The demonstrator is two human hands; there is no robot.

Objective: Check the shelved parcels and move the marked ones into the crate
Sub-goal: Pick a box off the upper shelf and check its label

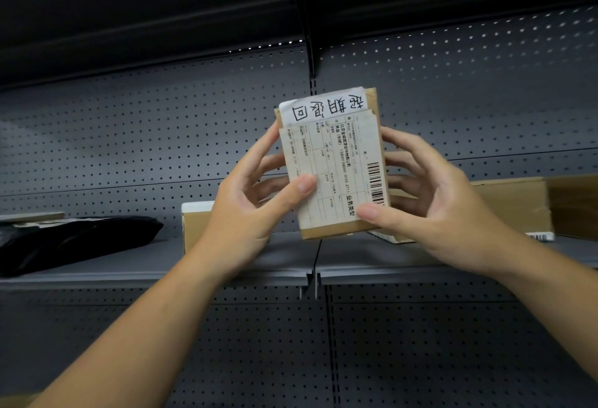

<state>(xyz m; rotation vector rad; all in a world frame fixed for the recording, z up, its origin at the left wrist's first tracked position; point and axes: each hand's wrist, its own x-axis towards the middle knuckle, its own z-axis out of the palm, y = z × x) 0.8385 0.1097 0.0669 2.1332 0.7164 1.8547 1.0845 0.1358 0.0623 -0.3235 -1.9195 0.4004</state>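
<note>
Holding a small brown parcel [333,165] up with both hands, we have it in the air above the front edge of the grey shelf [145,265], touching nothing but our fingers. Our left hand [246,210] grips its left side, the thumb pressed flat on the front face and the fingers curled round behind. Our right hand [430,213] grips the right side the same way, thumb on the lower right corner of the face, fingers wrapped behind the edge. The face turned to us bears a pale shipping label [326,174] with a barcode [375,183] near its right edge. Above the label sits a white slip [323,105] with large handwritten characters that stand upside down to us. The printed text on the label runs sideways.

On the shelf, a black plastic bag parcel [74,239] lies toward the left end, reaching close to the front edge. A cardboard box [194,223] with a white top stands just behind our left hand, farther back on the shelf. A wider flat cardboard box [511,207] lies toward the right end, behind our right hand, near the perforated back panel [129,136]
</note>
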